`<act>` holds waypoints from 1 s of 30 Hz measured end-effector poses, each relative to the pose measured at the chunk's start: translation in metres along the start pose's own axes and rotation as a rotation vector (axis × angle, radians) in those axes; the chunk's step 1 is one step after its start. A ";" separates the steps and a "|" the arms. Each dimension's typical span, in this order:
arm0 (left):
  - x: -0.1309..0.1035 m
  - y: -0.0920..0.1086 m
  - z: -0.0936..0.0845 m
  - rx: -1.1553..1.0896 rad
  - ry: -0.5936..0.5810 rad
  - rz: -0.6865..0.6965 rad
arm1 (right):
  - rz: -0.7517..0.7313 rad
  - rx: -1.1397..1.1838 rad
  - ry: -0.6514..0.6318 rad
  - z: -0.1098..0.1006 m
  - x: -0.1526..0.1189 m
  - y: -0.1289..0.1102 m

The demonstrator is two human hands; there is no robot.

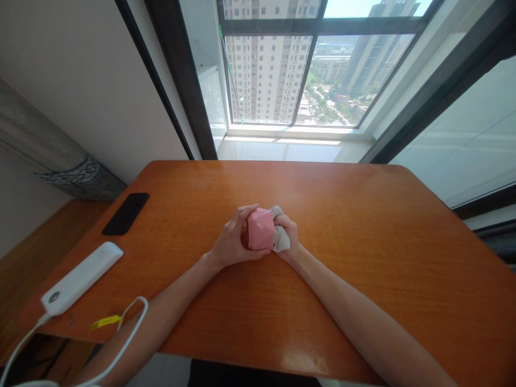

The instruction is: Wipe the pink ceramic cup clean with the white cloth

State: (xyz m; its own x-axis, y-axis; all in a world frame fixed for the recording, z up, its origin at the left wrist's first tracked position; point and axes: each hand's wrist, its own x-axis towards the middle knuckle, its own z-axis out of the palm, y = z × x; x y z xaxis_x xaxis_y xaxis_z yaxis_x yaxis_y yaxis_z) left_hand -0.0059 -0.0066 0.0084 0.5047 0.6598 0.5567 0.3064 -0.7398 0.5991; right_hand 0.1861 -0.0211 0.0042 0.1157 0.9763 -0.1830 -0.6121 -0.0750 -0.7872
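Note:
Above the middle of the table, my left hand is closed around a small pink box-like object, thumb on the near side and fingers over the far side. Its faces look creased, and I cannot tell what it is made of. My right hand grips a crumpled grey-white cloth and presses it to the pink object's right side. Part of the cloth sticks up beyond the fingers. The palm of the right hand and the underside of the object are hidden.
On the brown wooden table, a black phone lies at the left edge. Nearer me is a white power bank with a white cable bearing a yellow tag. A window stands beyond the far edge.

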 end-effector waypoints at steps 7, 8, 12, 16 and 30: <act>-0.002 -0.007 0.002 0.248 -0.011 0.294 | -0.027 0.000 -0.009 0.001 0.001 -0.001; -0.002 -0.006 0.002 0.257 -0.002 0.285 | -0.029 -0.008 -0.014 0.001 0.001 -0.001; -0.001 -0.002 0.002 0.152 0.023 0.114 | -0.046 -0.062 -0.043 0.005 -0.001 -0.003; 0.000 0.001 0.001 0.008 0.023 0.015 | -0.087 -0.132 -0.073 0.009 -0.007 -0.006; 0.000 -0.011 -0.006 -0.574 -0.192 -0.178 | -0.625 -0.639 -0.346 0.008 -0.041 -0.010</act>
State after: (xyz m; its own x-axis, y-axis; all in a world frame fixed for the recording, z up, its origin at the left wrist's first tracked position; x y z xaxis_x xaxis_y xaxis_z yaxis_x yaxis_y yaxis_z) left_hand -0.0140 0.0025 0.0058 0.6379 0.6916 0.3388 -0.0561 -0.3970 0.9161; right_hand 0.1811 -0.0583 0.0242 -0.0232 0.8756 0.4825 0.0366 0.4831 -0.8748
